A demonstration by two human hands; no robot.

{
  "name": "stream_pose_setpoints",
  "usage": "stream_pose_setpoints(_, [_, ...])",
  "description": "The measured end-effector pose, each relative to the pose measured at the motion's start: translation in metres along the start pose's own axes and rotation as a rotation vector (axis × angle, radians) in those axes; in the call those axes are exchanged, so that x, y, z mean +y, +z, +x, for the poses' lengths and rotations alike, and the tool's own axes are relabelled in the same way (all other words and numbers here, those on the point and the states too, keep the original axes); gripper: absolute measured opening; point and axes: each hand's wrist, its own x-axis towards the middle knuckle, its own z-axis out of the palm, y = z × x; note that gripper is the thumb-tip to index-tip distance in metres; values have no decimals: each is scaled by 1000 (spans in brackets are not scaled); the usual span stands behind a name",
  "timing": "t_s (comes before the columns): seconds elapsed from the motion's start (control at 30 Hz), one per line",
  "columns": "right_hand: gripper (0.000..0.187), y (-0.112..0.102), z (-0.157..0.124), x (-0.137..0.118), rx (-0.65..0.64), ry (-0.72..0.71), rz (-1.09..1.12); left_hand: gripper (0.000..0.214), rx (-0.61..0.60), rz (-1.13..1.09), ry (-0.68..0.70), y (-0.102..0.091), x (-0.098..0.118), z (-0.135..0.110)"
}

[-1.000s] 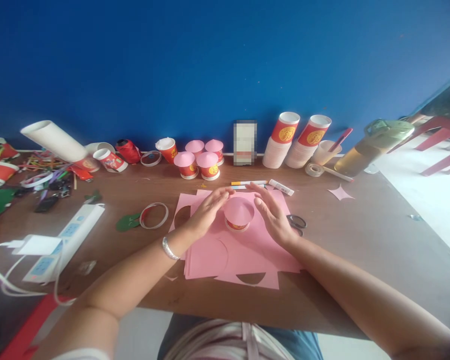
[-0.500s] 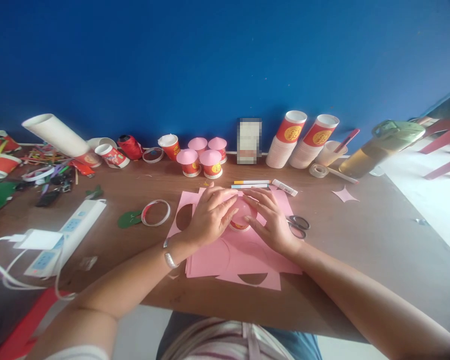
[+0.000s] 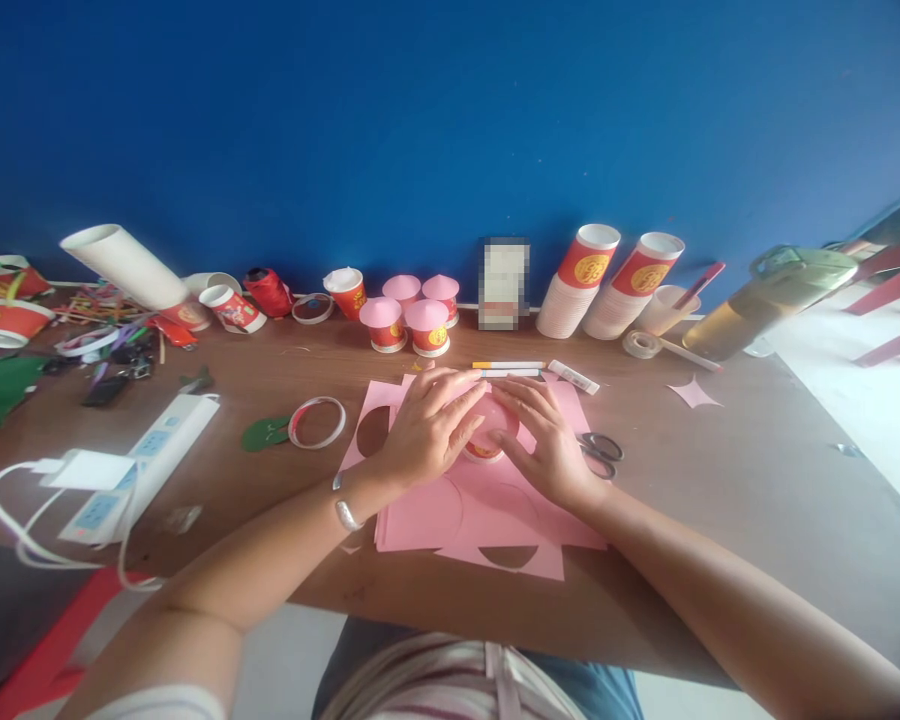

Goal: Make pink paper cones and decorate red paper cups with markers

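Observation:
Between my two hands is a pink paper cone (image 3: 493, 425) resting on top of an upturned red paper cup (image 3: 484, 456), mostly covered. My left hand (image 3: 431, 425) lies along the cone's left side, fingers slightly bent and thumb against it. On the right side my right hand (image 3: 544, 435) holds it the same way, thumb on the near slope. The cup stands on a stack of pink paper sheets (image 3: 420, 520) with round holes cut out. Black scissors (image 3: 602, 453) lie just beyond my right hand, partly hidden by it.
Several cups with pink cone tops (image 3: 429, 318) stand at the back, left of two tall cup stacks (image 3: 566, 305). A glue stick (image 3: 574, 377) and pens (image 3: 508, 365) lie behind my hands. Left are a tape ring (image 3: 317, 423) and power strip (image 3: 139, 465); right, a bottle (image 3: 765, 300).
The whole view has shifted slightly, so things appear a little farther right. Both hands keep nearly the same hold on the cone and cup.

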Motion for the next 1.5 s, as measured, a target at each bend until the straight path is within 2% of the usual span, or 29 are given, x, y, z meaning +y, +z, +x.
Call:
stream_pose_setpoints(0.37, [47,0,0,0,5,-22,-26,31,-8,-84,-14,7,2,2])
stream_pose_setpoints(0.5, [54,-1,-1,1,1,-31,-19,35,-23,-161,-57,6,0,-2])
stream_pose_setpoints(0.57, [60,-1,-2,1,-6,-35,-3,40,-23,-283,-159,5,-2,-3])
stream_pose_setpoints(0.77, [76,3,-2,-3,-17,-3,20,47,-98,-778,-648,6,-3,-2])
stream_pose_setpoints(0.9, [77,7,-1,-4,-8,2,-13,50,-143,-957,-764,11,4,-2])
stream_pose_setpoints(1.1, [81,8,-1,-5,-7,29,-50,48,-183,-1008,-777,11,10,-4])
stream_pose_setpoints(1.3, [78,8,-1,-6,-17,46,-51,44,-132,-1156,-782,19,4,-11])
stream_pose_setpoints(1.5, [76,9,-3,-5,-15,38,-56,48,-146,-1223,-731,25,2,-17])
